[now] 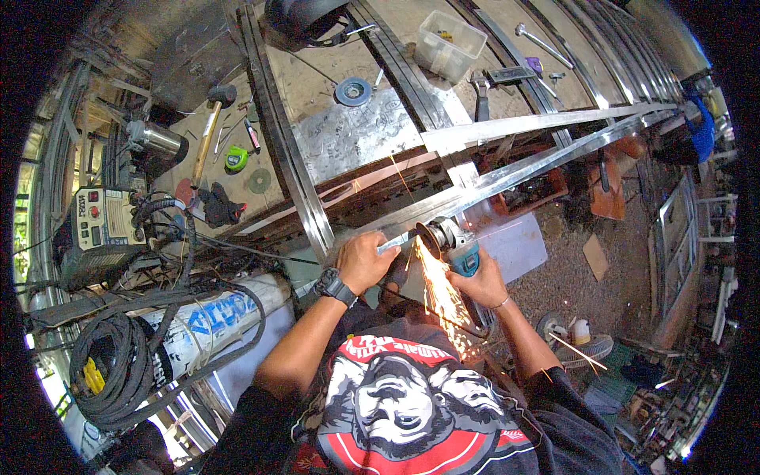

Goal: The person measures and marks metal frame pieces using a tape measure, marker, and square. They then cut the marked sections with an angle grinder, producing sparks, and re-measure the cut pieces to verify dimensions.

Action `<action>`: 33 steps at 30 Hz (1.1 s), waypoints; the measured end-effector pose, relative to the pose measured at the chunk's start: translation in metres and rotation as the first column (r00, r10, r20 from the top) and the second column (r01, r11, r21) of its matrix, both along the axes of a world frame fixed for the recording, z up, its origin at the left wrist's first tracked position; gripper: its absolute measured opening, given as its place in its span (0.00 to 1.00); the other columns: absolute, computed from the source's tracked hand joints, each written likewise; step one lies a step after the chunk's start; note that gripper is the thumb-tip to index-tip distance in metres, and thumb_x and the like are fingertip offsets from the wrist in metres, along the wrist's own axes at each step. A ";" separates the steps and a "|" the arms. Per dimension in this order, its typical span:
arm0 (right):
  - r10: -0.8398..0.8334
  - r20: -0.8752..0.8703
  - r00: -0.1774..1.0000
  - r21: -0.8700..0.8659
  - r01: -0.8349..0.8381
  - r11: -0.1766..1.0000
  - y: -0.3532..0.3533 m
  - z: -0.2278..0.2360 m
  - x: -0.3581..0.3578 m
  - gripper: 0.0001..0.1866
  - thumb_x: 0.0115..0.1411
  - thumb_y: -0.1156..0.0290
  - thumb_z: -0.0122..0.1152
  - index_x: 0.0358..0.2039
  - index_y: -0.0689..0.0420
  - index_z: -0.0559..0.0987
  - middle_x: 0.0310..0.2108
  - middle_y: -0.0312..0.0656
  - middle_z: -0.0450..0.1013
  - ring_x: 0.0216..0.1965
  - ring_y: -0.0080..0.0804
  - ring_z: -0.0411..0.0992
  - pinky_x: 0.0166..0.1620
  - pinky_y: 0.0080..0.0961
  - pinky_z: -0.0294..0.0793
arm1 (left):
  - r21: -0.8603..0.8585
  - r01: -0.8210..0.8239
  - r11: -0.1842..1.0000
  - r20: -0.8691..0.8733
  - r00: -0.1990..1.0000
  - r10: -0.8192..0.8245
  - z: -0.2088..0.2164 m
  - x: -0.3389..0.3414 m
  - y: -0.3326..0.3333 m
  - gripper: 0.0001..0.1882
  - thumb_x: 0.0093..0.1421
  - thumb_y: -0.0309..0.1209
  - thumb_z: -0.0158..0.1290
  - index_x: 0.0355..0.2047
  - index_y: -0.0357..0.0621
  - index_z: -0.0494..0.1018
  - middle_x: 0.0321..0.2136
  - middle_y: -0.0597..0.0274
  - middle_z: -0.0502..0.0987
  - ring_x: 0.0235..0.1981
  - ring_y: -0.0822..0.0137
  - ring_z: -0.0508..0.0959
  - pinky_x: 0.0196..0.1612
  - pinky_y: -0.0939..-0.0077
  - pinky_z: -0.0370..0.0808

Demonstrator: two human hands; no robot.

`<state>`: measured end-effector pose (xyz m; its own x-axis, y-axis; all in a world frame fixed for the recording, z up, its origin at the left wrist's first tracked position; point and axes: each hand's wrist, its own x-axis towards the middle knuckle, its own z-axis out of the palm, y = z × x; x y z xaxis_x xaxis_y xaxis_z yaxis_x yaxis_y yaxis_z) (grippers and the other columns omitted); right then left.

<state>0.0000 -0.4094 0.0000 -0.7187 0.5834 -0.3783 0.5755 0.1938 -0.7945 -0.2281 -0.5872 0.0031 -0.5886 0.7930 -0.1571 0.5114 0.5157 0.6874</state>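
My right hand [479, 283] is wrapped round the teal body of an angle grinder [463, 252]. Its disc meets the end of a small flat metal piece [398, 242], and a stream of orange sparks [439, 289] pours down toward my shirt. My left hand [364, 261], with a black watch on its wrist, pinches that metal piece from the left. Just beyond both hands runs a long shiny metal bar [491, 188], part of a frame lying on the bench. The disc's contact edge is partly hidden by sparks and guard.
On the bench [293, 83] lie a hammer [210, 131], a green tape measure [236, 158], a spare disc [353, 92], an adjustable wrench [480, 95] and a clear plastic box [450, 45]. Left stand a welding machine [99, 229] and a gas cylinder [210, 323] with coiled cable [119, 372].
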 end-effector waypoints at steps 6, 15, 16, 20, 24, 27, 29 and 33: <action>-0.061 0.008 0.998 -0.046 0.061 0.997 -0.001 0.001 -0.004 0.35 0.46 0.60 0.79 0.51 0.64 0.75 0.41 0.51 0.82 0.42 0.33 0.81 0.48 0.33 0.79 | -0.005 0.007 1.000 0.005 1.000 -0.006 0.002 0.000 0.001 0.16 0.55 0.43 0.66 0.28 0.41 0.82 0.26 0.46 0.80 0.29 0.47 0.82 0.33 0.55 0.76; -0.028 0.038 0.999 0.006 0.028 1.000 -0.001 0.005 -0.005 0.38 0.45 0.58 0.79 0.52 0.65 0.74 0.42 0.52 0.82 0.44 0.38 0.81 0.50 0.36 0.79 | 0.020 -0.005 1.000 0.001 1.000 0.005 -0.001 0.000 0.000 0.16 0.55 0.43 0.66 0.28 0.41 0.82 0.27 0.45 0.81 0.31 0.47 0.83 0.34 0.55 0.77; -0.025 0.012 1.000 0.014 0.024 1.000 -0.001 0.002 -0.003 0.38 0.45 0.58 0.79 0.52 0.65 0.74 0.42 0.52 0.82 0.44 0.38 0.81 0.50 0.36 0.79 | 0.021 -0.007 1.000 0.000 1.000 0.007 -0.002 0.000 0.001 0.16 0.55 0.43 0.66 0.28 0.41 0.82 0.28 0.45 0.81 0.31 0.47 0.83 0.34 0.55 0.77; -0.028 -0.067 0.997 0.013 0.029 0.999 -0.001 -0.015 0.004 0.38 0.45 0.57 0.79 0.52 0.65 0.74 0.42 0.53 0.82 0.44 0.39 0.81 0.49 0.37 0.79 | -0.030 -0.001 1.000 0.011 1.000 0.002 0.005 -0.001 0.003 0.16 0.55 0.43 0.65 0.29 0.41 0.82 0.28 0.45 0.82 0.31 0.47 0.83 0.35 0.55 0.78; -0.037 -0.008 0.999 0.008 0.038 0.999 -0.002 -0.008 0.001 0.37 0.45 0.57 0.79 0.51 0.64 0.75 0.41 0.53 0.82 0.43 0.40 0.81 0.48 0.38 0.80 | -0.038 -0.004 0.999 0.025 1.000 0.005 0.006 -0.001 0.003 0.16 0.55 0.43 0.65 0.29 0.41 0.82 0.28 0.45 0.82 0.31 0.47 0.83 0.35 0.55 0.78; -0.047 -0.018 0.999 0.004 0.047 0.999 -0.001 -0.014 0.003 0.36 0.45 0.57 0.79 0.50 0.64 0.75 0.40 0.52 0.82 0.42 0.40 0.81 0.48 0.38 0.80 | -0.022 -0.005 1.000 0.028 1.000 0.006 0.004 -0.001 0.002 0.17 0.55 0.44 0.65 0.29 0.41 0.82 0.28 0.45 0.82 0.31 0.47 0.83 0.35 0.55 0.78; -0.048 -0.028 0.998 0.011 0.048 0.999 -0.002 -0.014 0.001 0.36 0.45 0.57 0.79 0.50 0.64 0.75 0.40 0.52 0.82 0.41 0.40 0.81 0.48 0.38 0.80 | -0.021 -0.016 1.000 0.038 0.999 0.017 0.004 -0.001 0.001 0.17 0.55 0.44 0.65 0.29 0.41 0.82 0.28 0.45 0.82 0.31 0.47 0.83 0.35 0.55 0.78; -0.042 0.004 0.999 0.023 0.042 0.999 -0.001 -0.015 0.001 0.37 0.45 0.56 0.79 0.50 0.64 0.75 0.40 0.53 0.81 0.41 0.41 0.81 0.48 0.38 0.79 | -0.033 -0.015 0.999 0.023 1.000 0.016 0.002 0.000 0.001 0.17 0.56 0.44 0.65 0.29 0.40 0.82 0.29 0.44 0.82 0.32 0.46 0.83 0.36 0.55 0.78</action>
